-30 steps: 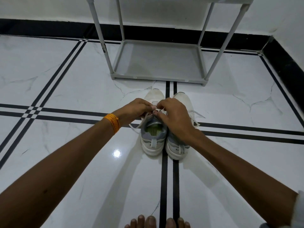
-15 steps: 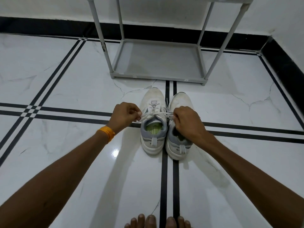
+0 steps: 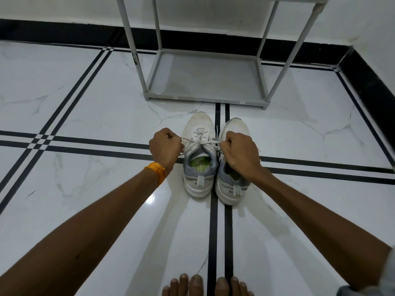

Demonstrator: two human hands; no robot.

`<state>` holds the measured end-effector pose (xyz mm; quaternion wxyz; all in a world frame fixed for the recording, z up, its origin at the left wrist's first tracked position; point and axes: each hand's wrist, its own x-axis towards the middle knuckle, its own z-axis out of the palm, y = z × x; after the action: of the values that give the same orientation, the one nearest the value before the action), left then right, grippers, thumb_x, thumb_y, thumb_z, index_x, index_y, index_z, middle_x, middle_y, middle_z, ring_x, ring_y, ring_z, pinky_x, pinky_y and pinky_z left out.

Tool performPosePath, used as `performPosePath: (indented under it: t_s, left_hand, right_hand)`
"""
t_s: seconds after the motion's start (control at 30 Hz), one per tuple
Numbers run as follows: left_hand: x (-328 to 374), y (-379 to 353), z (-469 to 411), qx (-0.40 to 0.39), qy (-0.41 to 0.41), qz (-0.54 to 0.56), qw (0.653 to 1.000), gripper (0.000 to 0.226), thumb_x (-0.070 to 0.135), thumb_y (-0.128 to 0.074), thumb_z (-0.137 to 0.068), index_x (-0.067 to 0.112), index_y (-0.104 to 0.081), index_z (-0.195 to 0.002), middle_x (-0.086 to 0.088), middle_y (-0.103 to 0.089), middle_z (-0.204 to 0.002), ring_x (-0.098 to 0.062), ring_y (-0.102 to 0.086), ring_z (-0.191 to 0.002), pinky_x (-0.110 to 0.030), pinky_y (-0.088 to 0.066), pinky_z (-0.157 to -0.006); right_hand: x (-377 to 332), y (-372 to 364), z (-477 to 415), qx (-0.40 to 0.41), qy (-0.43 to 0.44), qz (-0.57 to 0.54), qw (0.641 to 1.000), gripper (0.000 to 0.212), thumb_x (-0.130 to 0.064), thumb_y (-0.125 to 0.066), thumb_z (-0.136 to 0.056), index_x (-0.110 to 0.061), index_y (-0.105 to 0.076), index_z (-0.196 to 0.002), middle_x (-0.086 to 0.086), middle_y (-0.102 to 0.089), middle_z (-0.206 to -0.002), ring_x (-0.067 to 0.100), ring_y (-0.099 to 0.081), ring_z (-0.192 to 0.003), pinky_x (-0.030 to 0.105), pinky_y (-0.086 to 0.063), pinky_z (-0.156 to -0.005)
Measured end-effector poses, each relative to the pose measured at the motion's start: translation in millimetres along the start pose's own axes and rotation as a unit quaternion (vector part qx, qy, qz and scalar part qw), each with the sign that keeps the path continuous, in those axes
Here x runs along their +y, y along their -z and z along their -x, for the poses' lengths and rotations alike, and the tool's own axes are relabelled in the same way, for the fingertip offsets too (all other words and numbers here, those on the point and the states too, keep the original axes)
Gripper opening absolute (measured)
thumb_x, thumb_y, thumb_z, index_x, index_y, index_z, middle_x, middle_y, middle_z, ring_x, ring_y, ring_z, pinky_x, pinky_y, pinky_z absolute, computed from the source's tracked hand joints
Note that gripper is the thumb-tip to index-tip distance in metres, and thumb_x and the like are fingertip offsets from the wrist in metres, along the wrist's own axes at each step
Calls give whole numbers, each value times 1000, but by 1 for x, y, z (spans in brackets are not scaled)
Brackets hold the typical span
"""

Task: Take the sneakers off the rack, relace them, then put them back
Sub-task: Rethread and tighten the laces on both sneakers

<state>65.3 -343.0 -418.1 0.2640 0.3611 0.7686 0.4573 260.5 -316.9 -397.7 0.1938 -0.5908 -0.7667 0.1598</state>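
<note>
Two white and grey sneakers stand side by side on the floor, toes pointing away from me. The left sneaker (image 3: 199, 159) has a white lace (image 3: 199, 142) crossing over its tongue. My left hand (image 3: 165, 147) is closed on one end of that lace, left of the shoe. My right hand (image 3: 239, 153) is closed on the other end and partly covers the right sneaker (image 3: 234, 129). The lace is stretched taut between both fists.
A grey metal shoe rack (image 3: 205, 97) stands just beyond the sneakers, its bottom shelf bare. White marble floor with black stripes lies all around. A black skirting and wall corner (image 3: 363, 77) are at the right. My bare toes (image 3: 205, 287) show at the bottom edge.
My hands were together over the left sneaker's tongue a second ago. They have moved apart sideways, drawing the lace tight between them.
</note>
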Motion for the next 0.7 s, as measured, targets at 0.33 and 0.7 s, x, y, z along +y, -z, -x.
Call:
performPosePath:
  t_s: [0.33, 0.7]
  left_hand:
    - [-11, 8, -13, 25, -54, -141, 988, 7, 16, -64, -78, 9, -63, -80, -5, -68, -74, -25, -65, -69, -33, -55, -69]
    - [-17, -9, -7, -53, 99, -61, 992, 32, 12, -41, -94, 1, -56, -120, -10, -62, -88, -20, -53, -66, -29, -43, -58]
  right_hand:
    - [18, 0, -1, -5, 83, 206, 975, 14, -15, -52, -88, -5, -57, -97, 13, -61, -86, 30, -55, -76, 34, -34, -59]
    - [18, 8, -6, -56, -2, 81, 995, 15, -20, -50, -90, -12, -46, -79, 6, -54, -72, 25, -50, -64, 29, -32, -55]
